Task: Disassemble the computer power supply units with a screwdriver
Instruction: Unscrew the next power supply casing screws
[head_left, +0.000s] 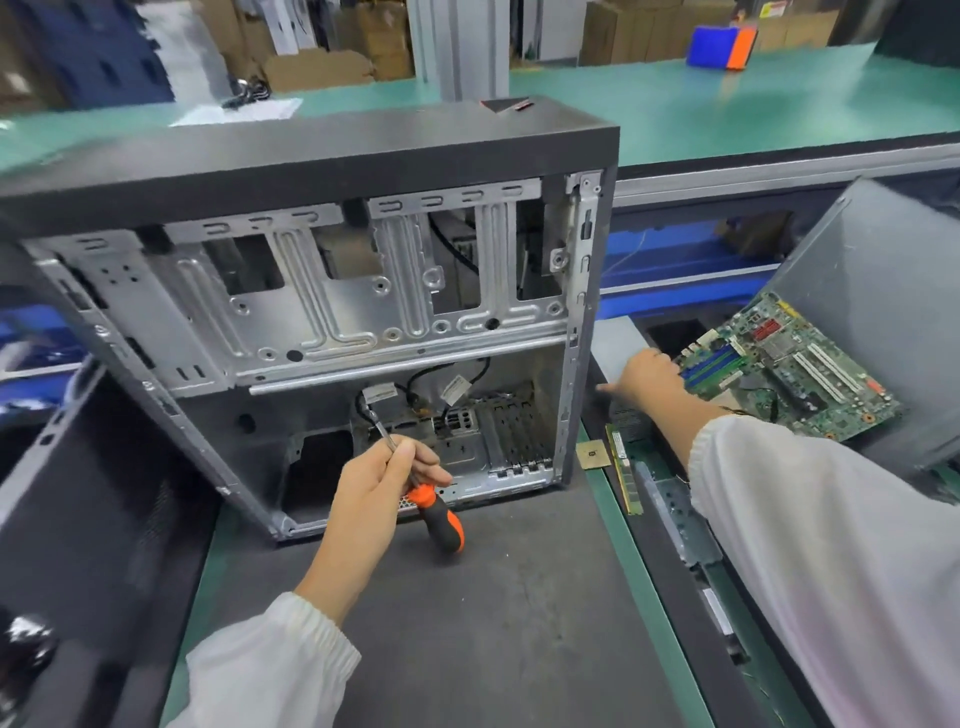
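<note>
An open dark grey computer case (322, 150) stands on the black mat, its bare metal frame facing me and a few cables loose inside. My left hand (374, 488) grips an orange and black screwdriver (440, 519) in front of the case's lower opening, with the shaft pointing up into the case. My right hand (649, 376) reaches to the right of the case and lies over a grey power supply unit (615, 340), thumb on the near side and fingers over the far edge.
A green motherboard (795, 364) lies tilted just beyond my right hand, against a grey panel (883, 270). A processor chip (591, 454), a memory stick (627, 480) and a metal bracket (675, 514) lie on the right strip. A dark side panel (78, 493) sits at left.
</note>
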